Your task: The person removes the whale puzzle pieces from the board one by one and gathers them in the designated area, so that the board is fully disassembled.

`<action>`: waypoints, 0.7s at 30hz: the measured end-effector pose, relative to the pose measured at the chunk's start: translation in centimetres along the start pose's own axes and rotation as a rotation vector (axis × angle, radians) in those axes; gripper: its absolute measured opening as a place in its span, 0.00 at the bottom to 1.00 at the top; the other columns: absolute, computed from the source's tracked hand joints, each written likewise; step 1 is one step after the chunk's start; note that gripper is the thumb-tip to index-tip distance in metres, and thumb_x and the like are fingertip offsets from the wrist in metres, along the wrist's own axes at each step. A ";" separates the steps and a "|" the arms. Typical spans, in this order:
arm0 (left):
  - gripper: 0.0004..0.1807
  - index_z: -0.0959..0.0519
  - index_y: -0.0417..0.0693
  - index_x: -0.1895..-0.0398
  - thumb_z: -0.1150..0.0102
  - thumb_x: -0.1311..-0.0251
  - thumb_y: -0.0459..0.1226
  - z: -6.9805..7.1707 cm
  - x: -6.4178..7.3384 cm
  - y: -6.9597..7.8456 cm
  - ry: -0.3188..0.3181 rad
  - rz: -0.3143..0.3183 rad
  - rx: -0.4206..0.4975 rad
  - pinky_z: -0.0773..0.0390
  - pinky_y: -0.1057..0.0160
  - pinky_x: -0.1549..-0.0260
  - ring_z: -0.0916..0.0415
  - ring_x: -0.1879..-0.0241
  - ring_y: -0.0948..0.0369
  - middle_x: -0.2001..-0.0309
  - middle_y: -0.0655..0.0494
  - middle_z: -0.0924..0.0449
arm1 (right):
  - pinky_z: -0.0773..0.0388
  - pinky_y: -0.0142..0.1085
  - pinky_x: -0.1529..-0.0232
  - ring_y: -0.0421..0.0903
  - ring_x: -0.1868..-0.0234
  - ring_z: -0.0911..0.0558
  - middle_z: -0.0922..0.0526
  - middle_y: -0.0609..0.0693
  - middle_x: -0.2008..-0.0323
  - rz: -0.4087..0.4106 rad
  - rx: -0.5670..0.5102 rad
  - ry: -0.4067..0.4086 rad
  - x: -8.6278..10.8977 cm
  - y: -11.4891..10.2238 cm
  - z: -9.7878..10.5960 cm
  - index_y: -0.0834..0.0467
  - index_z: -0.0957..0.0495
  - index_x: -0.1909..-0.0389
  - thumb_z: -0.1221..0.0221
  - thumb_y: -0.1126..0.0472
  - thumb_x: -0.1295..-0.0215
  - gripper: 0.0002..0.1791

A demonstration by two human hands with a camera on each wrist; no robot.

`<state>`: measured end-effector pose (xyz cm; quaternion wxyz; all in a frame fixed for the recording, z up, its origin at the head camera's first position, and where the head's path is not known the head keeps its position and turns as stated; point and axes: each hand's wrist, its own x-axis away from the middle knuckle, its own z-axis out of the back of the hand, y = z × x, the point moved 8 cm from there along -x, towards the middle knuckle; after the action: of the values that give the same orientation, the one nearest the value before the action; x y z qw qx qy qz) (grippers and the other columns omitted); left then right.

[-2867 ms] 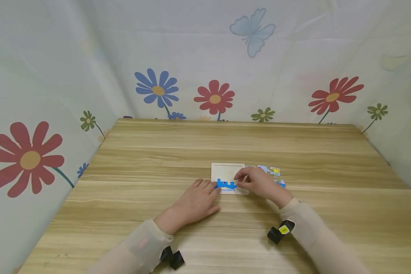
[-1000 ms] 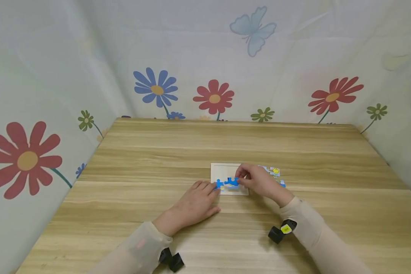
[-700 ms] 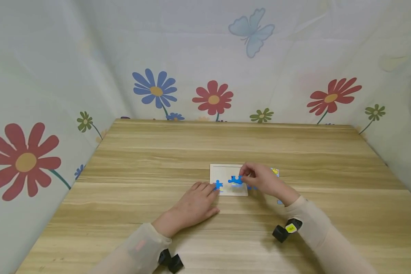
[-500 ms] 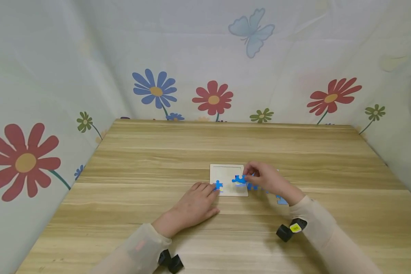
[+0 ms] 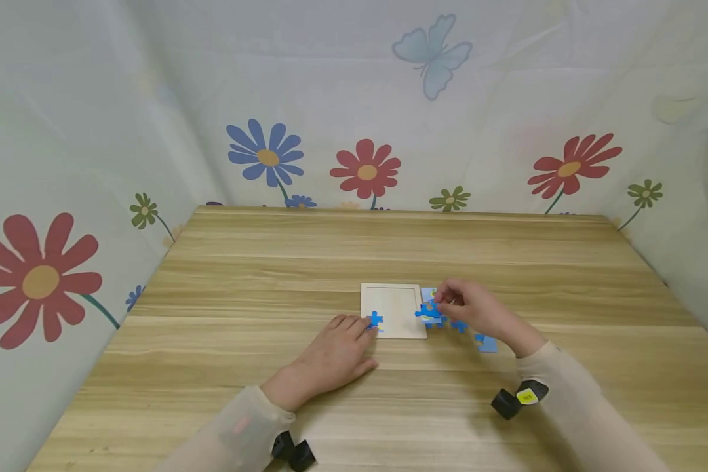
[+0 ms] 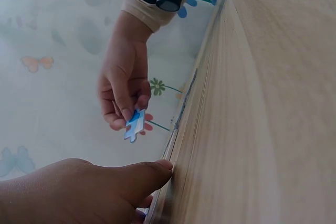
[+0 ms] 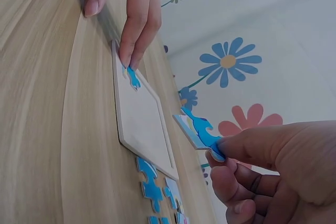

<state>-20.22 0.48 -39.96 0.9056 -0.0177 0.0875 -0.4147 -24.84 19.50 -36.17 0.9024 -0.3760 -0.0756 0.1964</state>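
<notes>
My right hand (image 5: 478, 309) pinches a blue jigsaw piece (image 7: 198, 129) between thumb and fingers. The piece is raised above the table, just past the right edge of a pale wooden puzzle tray (image 5: 396, 307). In the tray's near left corner lies another blue piece (image 5: 376, 318). My left hand (image 5: 333, 352) rests there palm down, its fingertips touching that piece and its fingers nearly straight. In the right wrist view the left fingertips (image 7: 128, 59) press on the piece's edge. The left wrist view shows the held piece (image 6: 135, 125) tilted in the right fingers.
Several loose jigsaw pieces lie right of the tray, among them a blue one (image 5: 460, 326) and a light blue one (image 5: 487, 344); the right hand hides part of this group. A wood-grain table (image 5: 271, 282) spreads around, with a flowered curtain (image 5: 307, 78) behind.
The right hand has lifted the blue piece out from beside the cornered piece and carried it right, past the tray's edge. The left hand stays in place.
</notes>
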 end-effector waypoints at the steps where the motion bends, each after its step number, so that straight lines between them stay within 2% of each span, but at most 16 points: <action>1: 0.30 0.27 0.46 0.38 0.50 0.35 0.56 0.0 0.0 0.0 -0.003 0.002 0.000 0.32 0.54 0.37 0.29 0.40 0.56 0.39 0.52 0.27 | 0.29 0.28 0.75 0.40 0.76 0.27 0.23 0.51 0.71 0.003 0.003 -0.001 0.1 0.0 0.1 0.63 0.25 0.63 0.43 0.67 0.34 0.02; 5: 0.31 0.27 0.46 0.38 0.50 0.35 0.56 -0.1 0.0 0.0 -0.012 0.005 0.003 0.32 0.55 0.37 0.30 0.39 0.55 0.39 0.52 0.27 | 0.31 0.27 0.76 0.38 0.77 0.29 0.23 0.51 0.72 0.014 0.004 -0.003 0.6 0.4 0.2 0.64 0.24 0.64 0.42 0.68 0.35 0.02; 9: 0.31 0.27 0.45 0.37 0.50 0.35 0.57 -0.1 0.0 0.0 -0.015 0.005 0.006 0.32 0.54 0.37 0.30 0.39 0.55 0.39 0.52 0.27 | 0.31 0.27 0.76 0.36 0.77 0.31 0.24 0.50 0.73 -0.008 0.012 -0.002 1.1 0.9 0.4 0.64 0.24 0.65 0.42 0.67 0.35 0.03; 17: 0.31 0.27 0.46 0.38 0.50 0.35 0.56 0.0 0.0 0.0 -0.014 0.006 0.013 0.32 0.54 0.37 0.30 0.39 0.55 0.39 0.52 0.27 | 0.26 0.29 0.75 0.40 0.76 0.28 0.24 0.51 0.72 -0.049 -0.021 -0.036 2.0 1.6 0.7 0.63 0.25 0.64 0.43 0.67 0.34 0.02; 21: 0.31 0.28 0.45 0.37 0.50 0.35 0.56 0.1 0.0 0.1 -0.013 0.004 0.005 0.32 0.54 0.37 0.30 0.39 0.55 0.39 0.51 0.27 | 0.27 0.29 0.75 0.40 0.77 0.28 0.24 0.51 0.72 -0.059 -0.005 -0.043 2.3 1.9 0.7 0.62 0.24 0.63 0.43 0.67 0.35 0.02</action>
<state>-20.15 0.49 -39.93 0.9069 -0.0183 0.0805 -0.4131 -23.47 22.13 -36.98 0.9050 -0.3714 -0.1065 0.1777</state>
